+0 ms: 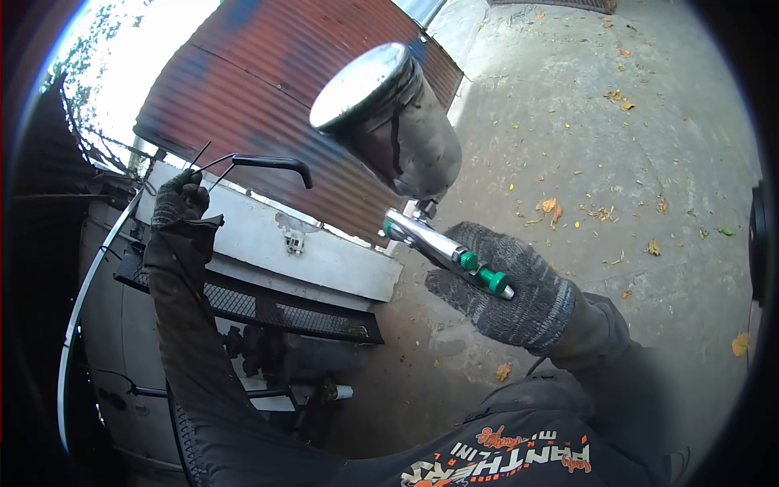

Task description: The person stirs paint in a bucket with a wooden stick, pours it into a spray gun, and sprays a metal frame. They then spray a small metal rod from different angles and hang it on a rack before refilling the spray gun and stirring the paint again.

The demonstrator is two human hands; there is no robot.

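Note:
My right hand (519,284), in a grey knitted glove, is wrapped round a silver spray gun (442,243) with green knobs. A metal cup (389,122) with a shiny lid and a stained side is joined to the gun and tilts up to the left. Raised at the left, my gloved left hand (180,199) is closed on a thin bent metal rod (217,162). A black curved piece (276,161) sits at the rod's right end.
A rusty red corrugated sheet (235,97) stands behind the cup. Below it are a white panel (316,247) and a black mesh rack (284,312). A pale curved hose or pipe (73,325) runs down the far left. Dry leaves (550,209) lie on the concrete floor (682,146).

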